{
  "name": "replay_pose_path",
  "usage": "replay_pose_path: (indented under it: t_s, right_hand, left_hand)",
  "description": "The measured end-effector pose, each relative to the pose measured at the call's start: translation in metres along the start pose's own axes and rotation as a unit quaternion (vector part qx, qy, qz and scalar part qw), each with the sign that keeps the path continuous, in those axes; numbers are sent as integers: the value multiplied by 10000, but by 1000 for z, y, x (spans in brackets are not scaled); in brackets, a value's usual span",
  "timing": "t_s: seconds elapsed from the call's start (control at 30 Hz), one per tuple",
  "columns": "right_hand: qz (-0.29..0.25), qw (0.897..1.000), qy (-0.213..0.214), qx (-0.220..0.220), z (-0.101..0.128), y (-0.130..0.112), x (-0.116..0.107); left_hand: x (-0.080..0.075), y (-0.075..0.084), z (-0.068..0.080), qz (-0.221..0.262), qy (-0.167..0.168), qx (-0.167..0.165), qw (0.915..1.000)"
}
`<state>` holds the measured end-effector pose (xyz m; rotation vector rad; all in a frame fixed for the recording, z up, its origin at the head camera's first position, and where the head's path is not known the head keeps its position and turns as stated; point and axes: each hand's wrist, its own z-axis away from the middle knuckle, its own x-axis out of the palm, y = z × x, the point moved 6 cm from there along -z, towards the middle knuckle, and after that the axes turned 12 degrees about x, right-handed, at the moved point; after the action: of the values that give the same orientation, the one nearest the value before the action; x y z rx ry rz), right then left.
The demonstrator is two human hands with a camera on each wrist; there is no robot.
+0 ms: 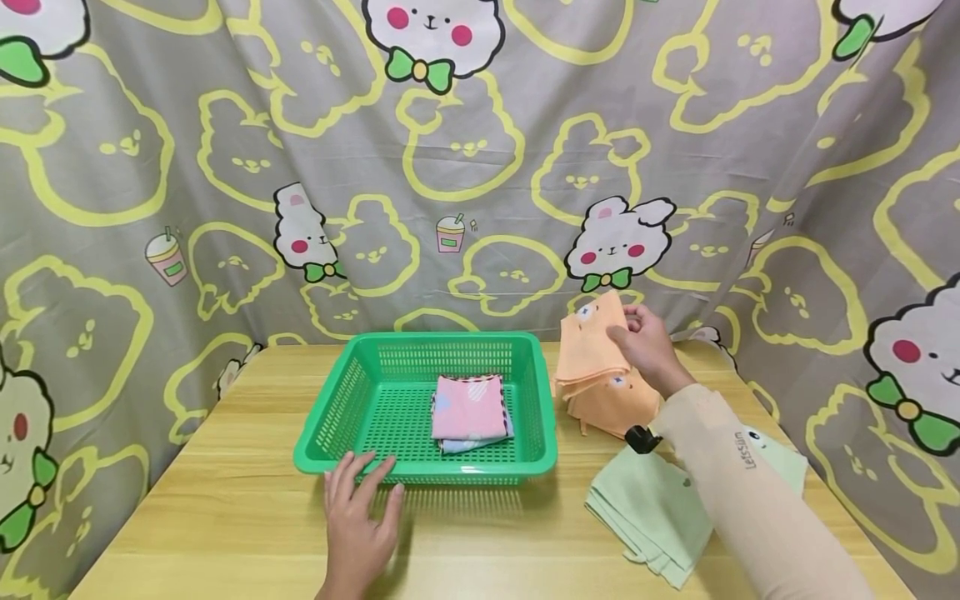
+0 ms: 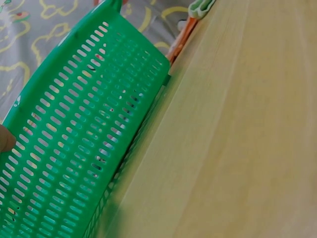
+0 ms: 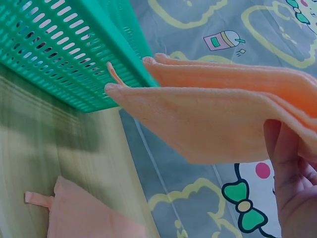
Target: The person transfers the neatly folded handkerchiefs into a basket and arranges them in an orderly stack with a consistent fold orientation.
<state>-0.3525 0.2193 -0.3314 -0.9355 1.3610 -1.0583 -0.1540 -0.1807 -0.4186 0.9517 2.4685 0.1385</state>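
The right hand (image 1: 647, 346) pinches an orange cloth (image 1: 592, 342) by its top edge, lifted at 3 o'clock of the basket (image 1: 315, 433). The cloth looks soft and light, so the folded edge is the best grip. The left hand (image 1: 360, 521) rests flat, fingers wide, at the basket's front rim.

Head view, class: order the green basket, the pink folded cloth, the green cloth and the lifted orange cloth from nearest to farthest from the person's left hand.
1. Green basket: its front rim touches the left hand.
2. Pink folded cloth: inside the basket.
3. Green cloth: flat on the table, to the right.
4. Lifted orange cloth: far right, held by the right hand.
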Motion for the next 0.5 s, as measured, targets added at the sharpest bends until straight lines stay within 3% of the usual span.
replay_pose_path:
  t_s: [0.5]
  right_hand:
    - [-119,9999,-34,0,3,-14,4]
  left_hand:
    - [-1,1,-1,-17,17,42,10000]
